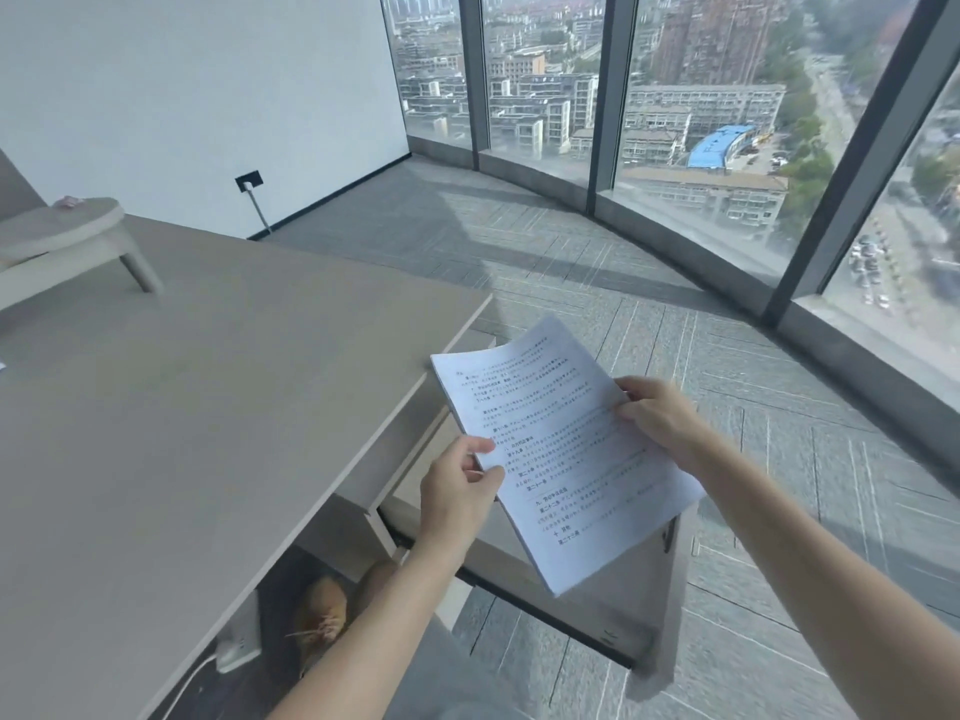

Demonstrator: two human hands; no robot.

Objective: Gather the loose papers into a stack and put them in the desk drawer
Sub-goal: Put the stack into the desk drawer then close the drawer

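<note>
My left hand [457, 491] pinches the stack's [563, 459] near-left edge, my right hand [657, 418] its right edge. The open drawer [644, 605] lies directly beneath, apparently empty; the stack's long axis runs diagonally away, beside the desk [208, 407].

One paper stack [561, 454], centre. Two hands: left [457, 491] at 7 o'clock of stack, right [660, 418] at 3. One desk [208, 407], one open drawer [639, 605], one shoe [322, 610].
</note>
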